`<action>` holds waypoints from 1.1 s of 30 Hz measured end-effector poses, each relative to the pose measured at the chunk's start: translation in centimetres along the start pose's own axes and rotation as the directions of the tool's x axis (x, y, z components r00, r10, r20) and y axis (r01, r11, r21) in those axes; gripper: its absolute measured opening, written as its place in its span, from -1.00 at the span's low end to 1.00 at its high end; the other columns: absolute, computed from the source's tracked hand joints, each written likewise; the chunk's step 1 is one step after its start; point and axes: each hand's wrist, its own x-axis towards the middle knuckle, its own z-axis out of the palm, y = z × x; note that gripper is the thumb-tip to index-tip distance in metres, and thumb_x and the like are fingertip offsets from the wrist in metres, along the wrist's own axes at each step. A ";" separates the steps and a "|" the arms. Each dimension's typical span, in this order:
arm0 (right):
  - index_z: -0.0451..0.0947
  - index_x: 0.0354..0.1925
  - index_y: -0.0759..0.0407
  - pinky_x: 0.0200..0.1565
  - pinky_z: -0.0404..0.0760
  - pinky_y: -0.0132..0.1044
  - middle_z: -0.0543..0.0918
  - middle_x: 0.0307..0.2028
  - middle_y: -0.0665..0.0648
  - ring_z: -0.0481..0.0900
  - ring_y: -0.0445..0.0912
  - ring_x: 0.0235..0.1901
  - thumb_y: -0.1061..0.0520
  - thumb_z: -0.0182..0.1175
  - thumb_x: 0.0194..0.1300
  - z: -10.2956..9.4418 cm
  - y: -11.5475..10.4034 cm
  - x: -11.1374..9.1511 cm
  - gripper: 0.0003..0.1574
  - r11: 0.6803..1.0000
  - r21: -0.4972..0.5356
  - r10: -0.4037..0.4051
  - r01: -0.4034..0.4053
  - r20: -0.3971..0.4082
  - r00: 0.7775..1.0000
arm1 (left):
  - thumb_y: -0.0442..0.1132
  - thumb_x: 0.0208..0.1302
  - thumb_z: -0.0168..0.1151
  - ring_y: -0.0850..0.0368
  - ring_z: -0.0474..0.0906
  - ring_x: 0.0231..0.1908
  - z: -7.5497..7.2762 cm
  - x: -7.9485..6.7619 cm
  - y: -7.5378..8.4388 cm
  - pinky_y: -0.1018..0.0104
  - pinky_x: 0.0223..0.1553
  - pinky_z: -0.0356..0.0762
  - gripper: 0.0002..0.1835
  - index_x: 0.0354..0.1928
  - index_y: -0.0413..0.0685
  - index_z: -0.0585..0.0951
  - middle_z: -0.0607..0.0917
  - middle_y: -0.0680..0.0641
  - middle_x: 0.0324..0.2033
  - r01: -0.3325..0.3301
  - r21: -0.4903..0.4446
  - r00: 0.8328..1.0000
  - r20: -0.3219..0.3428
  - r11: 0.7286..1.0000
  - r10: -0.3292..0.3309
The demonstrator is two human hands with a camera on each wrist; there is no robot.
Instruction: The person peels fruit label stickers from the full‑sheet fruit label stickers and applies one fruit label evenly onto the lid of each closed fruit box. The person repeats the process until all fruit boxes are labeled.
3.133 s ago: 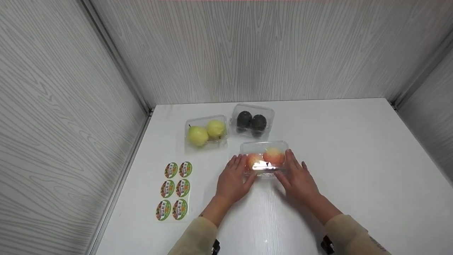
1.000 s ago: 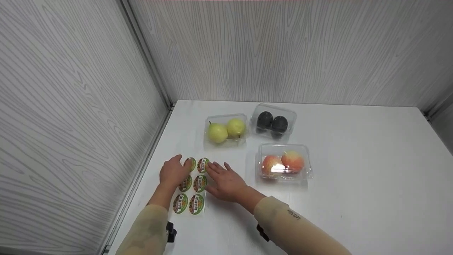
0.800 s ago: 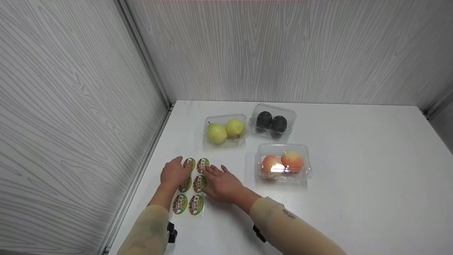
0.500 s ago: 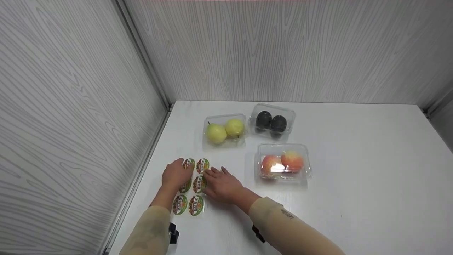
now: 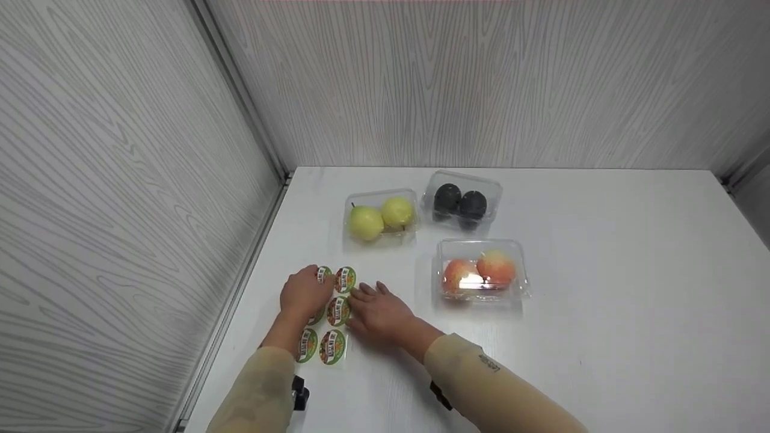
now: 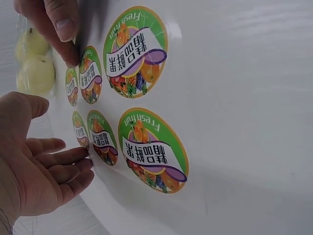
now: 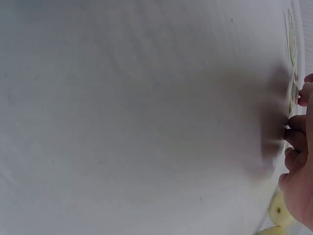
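A sheet (image 6: 111, 105) of several round fruit stickers (image 6: 152, 149), printed "Fresh fruit", lies flat on the table. My left hand (image 5: 305, 294) is over its left column, covering part of those stickers. In the left wrist view, its fingers bend loosely, fingertips right at the far stickers. From the opposite side my right hand (image 5: 380, 316) reaches the sheet's right edge, palm down, fingers fairly straight; fingertips sit beside the middle and far stickers. The right wrist view shows mostly blurred tabletop, with the right hand's fingers (image 7: 296, 139) at its edge. Neither hand visibly grips anything.
Behind the sheet stands a clear plastic box with two yellow-green pears (image 5: 366, 223). Right of it, another holds two dark oval fruits (image 5: 473, 205). A third box with two red-yellow apples (image 5: 461, 275) is right of my right hand. Grey wood-grain panels (image 5: 421, 84) enclose the table.
Both hands have left the apple box and come to the sticker sheet. Over the last second my left hand shifts slightly right across the left column; the right hand drew back a little.
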 end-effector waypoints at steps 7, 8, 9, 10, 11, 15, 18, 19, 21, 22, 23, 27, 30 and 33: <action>0.39 0.55 0.14 0.54 0.19 0.06 0.40 0.54 0.09 0.25 0.03 0.57 -0.23 -0.03 0.68 -0.3 0.1 -0.3 -0.27 0.999 -0.040 -0.006 0.006 -0.011 1.000 | 0.06 0.56 0.11 -0.36 0.56 0.28 -0.1 0.0 0.5 -0.18 0.34 0.46 -0.32 0.42 -0.40 0.48 0.63 -0.38 0.26 -0.010 0.029 1.000 0.000 1.000 0.010; 0.38 0.55 0.14 0.54 0.18 0.06 0.39 0.55 0.09 0.25 0.03 0.57 -0.23 -0.04 0.68 -0.3 0.1 -0.3 -0.27 0.999 -0.038 -0.003 0.003 -0.009 1.000 | 0.05 0.56 0.11 -0.34 0.59 0.26 -0.1 -0.1 0.6 -0.17 0.33 0.47 -0.33 0.41 -0.40 0.48 0.65 -0.38 0.25 -0.006 0.024 1.000 -0.001 1.000 0.006; 0.39 0.55 0.14 0.54 0.18 0.06 0.39 0.55 0.09 0.25 0.03 0.57 -0.23 -0.03 0.68 -0.3 0.1 -0.4 -0.27 0.999 -0.039 -0.001 0.001 -0.011 1.000 | 0.04 0.56 0.10 -0.34 0.60 0.25 0.0 -0.1 0.6 -0.17 0.33 0.47 -0.34 0.41 -0.40 0.49 0.65 -0.38 0.24 -0.005 0.020 1.000 -0.002 1.000 0.005; 0.39 0.55 0.14 0.54 0.18 0.06 0.39 0.54 0.09 0.25 0.03 0.57 -0.23 -0.02 0.68 -0.3 0.1 -0.4 -0.27 0.999 -0.040 0.000 0.000 -0.013 1.000 | 0.03 0.55 0.10 -0.33 0.62 0.22 0.0 -0.1 0.6 -0.17 0.31 0.49 -0.35 0.40 -0.40 0.49 0.66 -0.38 0.23 -0.005 0.018 1.000 -0.003 1.000 0.005; 0.39 0.55 0.14 0.54 0.18 0.05 0.40 0.54 0.09 0.25 0.04 0.57 -0.23 -0.02 0.68 -0.3 0.1 -0.5 -0.28 0.999 -0.041 0.000 -0.001 -0.016 1.000 | 0.02 0.55 0.11 -0.32 0.63 0.21 0.1 -0.1 0.7 -0.16 0.30 0.51 -0.35 0.39 -0.40 0.50 0.67 -0.38 0.21 -0.007 0.014 1.000 -0.006 1.000 0.007; 0.40 0.54 0.13 0.54 0.18 0.04 0.40 0.54 0.08 0.26 0.03 0.56 -0.21 -0.02 0.68 -0.2 0.2 -0.8 -0.30 0.999 -0.041 0.004 -0.005 -0.023 1.000 | -0.01 0.52 0.13 -0.26 0.70 0.08 0.4 -0.1 0.8 -0.13 0.20 0.58 -0.42 0.31 -0.38 0.57 0.73 -0.35 0.12 -0.031 0.009 0.999 -0.021 0.999 0.031; 0.40 0.54 0.13 0.54 0.19 0.04 0.40 0.54 0.08 0.27 0.04 0.56 -0.18 -0.02 0.69 -0.2 0.3 -1.1 -0.31 0.999 -0.034 0.003 -0.004 -0.026 1.000 | -0.01 0.49 0.16 -0.25 0.70 0.05 0.5 -0.3 1.0 -0.12 0.19 0.58 -0.41 0.31 -0.37 0.58 0.74 -0.33 0.10 -0.039 -0.003 0.999 -0.019 0.999 0.039; 0.40 0.54 0.13 0.53 0.20 0.05 0.40 0.54 0.08 0.27 0.04 0.56 -0.18 -0.02 0.69 -0.1 0.3 -1.2 -0.32 0.999 -0.033 0.001 -0.002 -0.027 1.000 | -0.01 0.49 0.17 -0.26 0.69 0.10 0.5 -0.4 1.1 -0.12 0.22 0.56 -0.39 0.33 -0.37 0.56 0.72 -0.34 0.13 -0.038 -0.015 0.999 -0.017 0.999 0.037; 0.41 0.54 0.14 0.53 0.20 0.06 0.41 0.53 0.09 0.28 0.05 0.56 -0.16 -0.02 0.69 -0.1 0.4 -1.5 -0.33 1.000 -0.030 -0.004 0.003 -0.032 0.999 | 0.01 0.48 0.19 -0.29 0.64 0.20 0.5 -0.6 1.3 -0.13 0.29 0.51 -0.35 0.38 -0.37 0.53 0.69 -0.35 0.19 -0.025 -0.058 1.000 -0.006 0.998 0.025; 0.40 0.54 0.14 0.53 0.20 0.06 0.41 0.54 0.09 0.28 0.05 0.56 -0.16 -0.02 0.69 0.0 0.5 -1.6 -0.33 1.000 -0.027 -0.005 0.004 -0.033 0.999 | 0.03 0.48 0.20 -0.30 0.61 0.24 0.4 -0.7 1.4 -0.13 0.32 0.48 -0.32 0.41 -0.37 0.50 0.67 -0.36 0.22 -0.015 -0.087 1.000 0.002 0.996 0.015; 0.40 0.54 0.14 0.53 0.19 0.07 0.40 0.54 0.09 0.27 0.05 0.56 -0.16 -0.02 0.69 0.0 0.5 -1.7 -0.33 1.000 -0.026 -0.006 0.005 -0.034 0.999 | 0.03 0.48 0.21 -0.31 0.58 0.27 0.4 -0.7 1.4 -0.14 0.33 0.47 -0.30 0.43 -0.37 0.47 0.66 -0.37 0.24 -0.009 -0.115 1.000 0.008 0.993 0.010; 0.39 0.55 0.13 0.54 0.18 0.08 0.39 0.54 0.09 0.27 0.06 0.56 -0.15 -0.02 0.69 0.0 0.7 -2.0 -0.32 1.000 -0.024 -0.005 0.005 -0.033 0.999 | 0.05 0.48 0.24 -0.29 0.60 0.25 0.4 -0.6 1.6 -0.12 0.31 0.50 -0.28 0.45 -0.35 0.46 0.67 -0.38 0.21 0.025 -0.228 0.999 0.029 0.973 -0.019; 0.38 0.56 0.12 0.54 0.17 0.07 0.38 0.55 0.08 0.26 0.05 0.57 -0.16 -0.02 0.68 0.1 0.8 -2.3 -0.32 1.000 -0.032 0.000 -0.001 -0.027 1.000 | 0.03 0.48 0.23 -0.29 0.60 0.24 0.5 -0.4 1.5 -0.11 0.29 0.52 -0.29 0.45 -0.37 0.45 0.65 -0.40 0.21 0.036 -0.270 0.999 0.036 0.962 -0.028; 0.36 0.57 0.11 0.54 0.18 0.06 0.36 0.56 0.06 0.25 0.04 0.57 -0.17 -0.02 0.68 0.2 0.8 -2.5 -0.31 0.999 -0.038 0.006 -0.007 -0.019 1.000 | 0.03 0.48 0.21 -0.31 0.58 0.27 0.3 -0.2 1.5 -0.11 0.30 0.51 -0.29 0.44 -0.39 0.45 0.62 -0.42 0.24 0.046 -0.290 0.999 0.035 0.956 -0.037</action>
